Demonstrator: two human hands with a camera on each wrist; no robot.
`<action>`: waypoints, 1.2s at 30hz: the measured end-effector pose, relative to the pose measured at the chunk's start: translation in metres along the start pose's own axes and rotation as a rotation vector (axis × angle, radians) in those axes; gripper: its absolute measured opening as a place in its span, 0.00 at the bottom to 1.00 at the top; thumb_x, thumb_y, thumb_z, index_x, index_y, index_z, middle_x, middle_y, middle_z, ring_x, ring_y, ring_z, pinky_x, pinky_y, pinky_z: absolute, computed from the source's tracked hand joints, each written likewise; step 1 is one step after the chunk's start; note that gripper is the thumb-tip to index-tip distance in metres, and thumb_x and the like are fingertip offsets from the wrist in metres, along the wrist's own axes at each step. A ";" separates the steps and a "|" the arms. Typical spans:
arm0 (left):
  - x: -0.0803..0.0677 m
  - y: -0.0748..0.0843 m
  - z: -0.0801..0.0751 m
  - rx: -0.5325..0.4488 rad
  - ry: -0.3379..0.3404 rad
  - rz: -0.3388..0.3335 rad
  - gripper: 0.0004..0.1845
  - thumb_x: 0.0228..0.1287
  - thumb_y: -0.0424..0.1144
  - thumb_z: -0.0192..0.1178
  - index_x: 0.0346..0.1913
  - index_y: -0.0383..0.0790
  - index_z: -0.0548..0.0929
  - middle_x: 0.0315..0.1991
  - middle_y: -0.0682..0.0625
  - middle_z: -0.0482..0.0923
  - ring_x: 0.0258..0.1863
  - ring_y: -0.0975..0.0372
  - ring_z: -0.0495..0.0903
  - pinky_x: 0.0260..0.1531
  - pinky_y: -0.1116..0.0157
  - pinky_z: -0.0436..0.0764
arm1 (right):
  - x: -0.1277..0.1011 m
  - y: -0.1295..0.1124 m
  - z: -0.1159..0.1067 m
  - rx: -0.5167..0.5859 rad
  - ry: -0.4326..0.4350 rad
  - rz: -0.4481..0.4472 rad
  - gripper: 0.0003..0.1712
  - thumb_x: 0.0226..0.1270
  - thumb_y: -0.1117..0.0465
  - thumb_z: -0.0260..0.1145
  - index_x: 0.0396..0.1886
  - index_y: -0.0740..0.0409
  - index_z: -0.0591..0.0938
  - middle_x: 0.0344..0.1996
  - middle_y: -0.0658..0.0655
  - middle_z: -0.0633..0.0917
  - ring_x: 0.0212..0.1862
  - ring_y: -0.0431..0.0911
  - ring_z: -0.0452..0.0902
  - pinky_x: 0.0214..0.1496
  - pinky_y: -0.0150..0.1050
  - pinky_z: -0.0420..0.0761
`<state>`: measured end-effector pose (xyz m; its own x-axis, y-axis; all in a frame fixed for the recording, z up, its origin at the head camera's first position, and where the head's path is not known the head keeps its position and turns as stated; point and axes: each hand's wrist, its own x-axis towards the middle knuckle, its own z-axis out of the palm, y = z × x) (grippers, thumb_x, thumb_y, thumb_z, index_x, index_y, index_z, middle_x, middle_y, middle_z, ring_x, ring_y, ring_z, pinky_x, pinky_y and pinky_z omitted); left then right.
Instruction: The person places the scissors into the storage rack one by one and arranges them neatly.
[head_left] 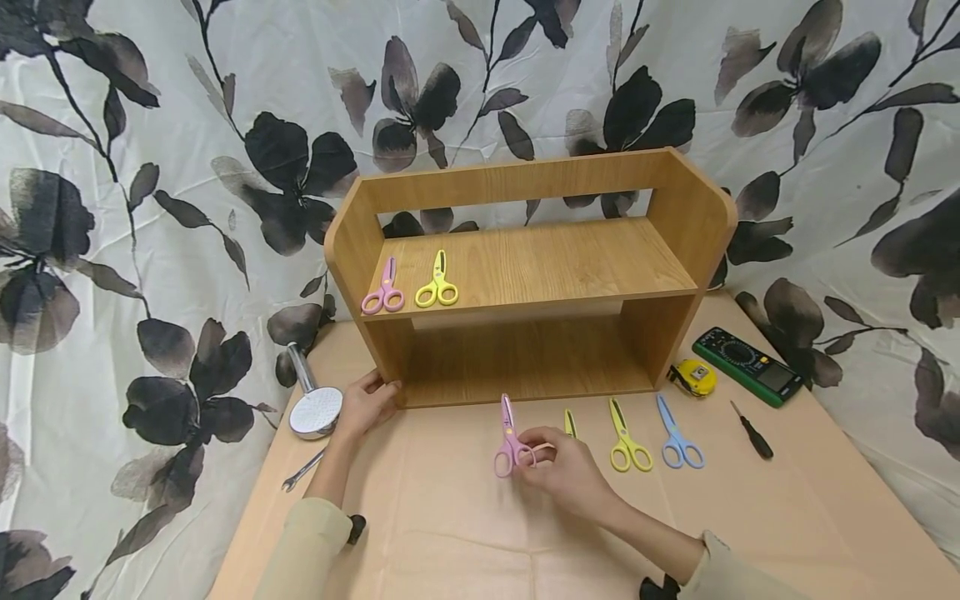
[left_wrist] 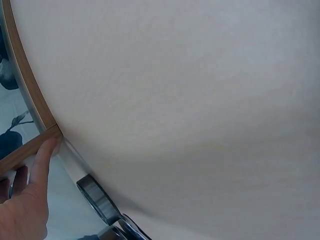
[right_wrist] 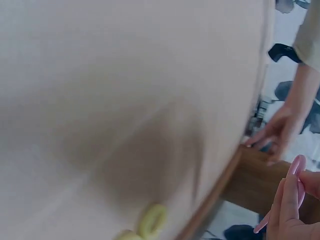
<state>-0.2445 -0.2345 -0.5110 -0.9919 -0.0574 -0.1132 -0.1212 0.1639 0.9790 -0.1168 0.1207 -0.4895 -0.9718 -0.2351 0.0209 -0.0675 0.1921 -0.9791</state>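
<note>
My right hand (head_left: 566,471) pinches pink scissors (head_left: 507,433) by a handle loop, blades pointing toward the shelf. In the right wrist view, the pink loop (right_wrist: 297,167) shows between thumb and fingers. Behind that hand, yellow scissors (head_left: 570,423) are mostly hidden; another yellow pair (head_left: 619,421) and blue scissors (head_left: 672,429) lie to the right. With fairly straight fingers, my left hand (head_left: 366,408) touches the lower left front corner of the wooden shelf (head_left: 517,396). Pink scissors (head_left: 387,283) and yellow scissors (head_left: 439,271) lie on its upper board, toward the left.
Left of the shelf are a shower head (head_left: 317,412) and a small wrench (head_left: 303,470). A yellow tape measure (head_left: 696,377), a green multimeter (head_left: 750,364) and a black-handled screwdriver (head_left: 756,437) lie on the right. A floral cloth (head_left: 247,50) hangs behind the table.
</note>
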 end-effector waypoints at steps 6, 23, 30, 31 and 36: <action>0.001 0.000 -0.001 0.000 -0.001 -0.001 0.31 0.74 0.35 0.60 0.78 0.38 0.68 0.72 0.32 0.72 0.67 0.45 0.75 0.60 0.43 0.81 | -0.002 -0.027 -0.004 0.035 -0.025 -0.043 0.25 0.58 0.70 0.76 0.56 0.68 0.82 0.52 0.66 0.84 0.41 0.39 0.87 0.39 0.29 0.86; 0.001 0.000 -0.001 0.008 0.005 0.001 0.32 0.74 0.35 0.61 0.78 0.38 0.67 0.72 0.32 0.72 0.64 0.46 0.77 0.55 0.47 0.85 | 0.011 -0.098 -0.017 0.011 0.009 -0.237 0.24 0.58 0.72 0.76 0.56 0.62 0.83 0.51 0.63 0.85 0.45 0.44 0.88 0.45 0.33 0.89; 0.001 0.000 -0.001 0.013 0.008 -0.005 0.32 0.74 0.35 0.61 0.78 0.38 0.68 0.72 0.33 0.72 0.62 0.49 0.78 0.56 0.46 0.85 | 0.035 -0.128 -0.027 -0.090 0.090 -0.330 0.22 0.58 0.69 0.78 0.53 0.60 0.84 0.47 0.59 0.86 0.42 0.43 0.88 0.39 0.33 0.88; 0.001 0.000 -0.001 0.013 0.009 -0.003 0.32 0.74 0.35 0.61 0.78 0.38 0.68 0.72 0.33 0.72 0.61 0.50 0.79 0.56 0.46 0.85 | 0.040 -0.132 -0.028 -0.099 0.101 -0.337 0.22 0.59 0.69 0.78 0.53 0.60 0.84 0.47 0.59 0.86 0.41 0.44 0.88 0.39 0.32 0.88; 0.001 -0.001 -0.001 0.011 0.011 0.011 0.31 0.74 0.35 0.61 0.77 0.39 0.69 0.72 0.33 0.72 0.60 0.51 0.80 0.55 0.47 0.85 | 0.067 -0.147 -0.032 -0.148 0.139 -0.356 0.23 0.60 0.66 0.77 0.56 0.62 0.84 0.49 0.61 0.88 0.45 0.47 0.89 0.41 0.29 0.87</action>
<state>-0.2455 -0.2352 -0.5117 -0.9927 -0.0665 -0.1005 -0.1107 0.1752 0.9783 -0.1787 0.1071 -0.3374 -0.9026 -0.1825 0.3899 -0.4267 0.2596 -0.8663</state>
